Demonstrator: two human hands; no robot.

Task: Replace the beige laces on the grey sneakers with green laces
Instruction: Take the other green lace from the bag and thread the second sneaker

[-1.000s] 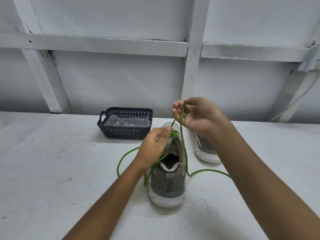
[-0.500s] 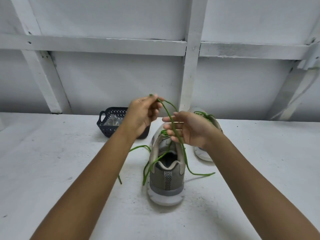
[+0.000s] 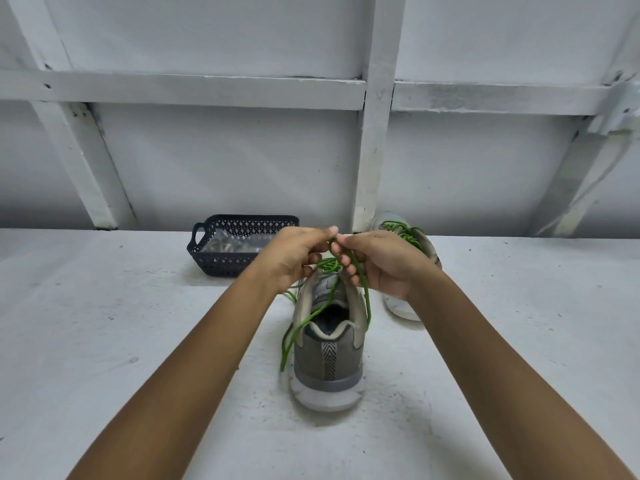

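A grey sneaker (image 3: 327, 362) stands on the white table (image 3: 104, 341), heel toward me, threaded with a green lace (image 3: 367, 299). My left hand (image 3: 294, 254) and my right hand (image 3: 384, 261) meet above its tongue, each pinching a strand of that lace, fingertips almost touching. Loose lace ends hang down both sides of the shoe. The second grey sneaker (image 3: 401, 303), laced in green (image 3: 405, 232), stands behind my right hand, largely hidden by it.
A dark perforated plastic basket (image 3: 221, 254) holding clear wrapping sits at the back, left of the shoes. A white framed wall (image 3: 374, 150) closes off the far side of the table.
My left hand came down and right from above the basket. My right hand moved slightly up. Both now meet over the shoe's tongue with the lace drawn between them.
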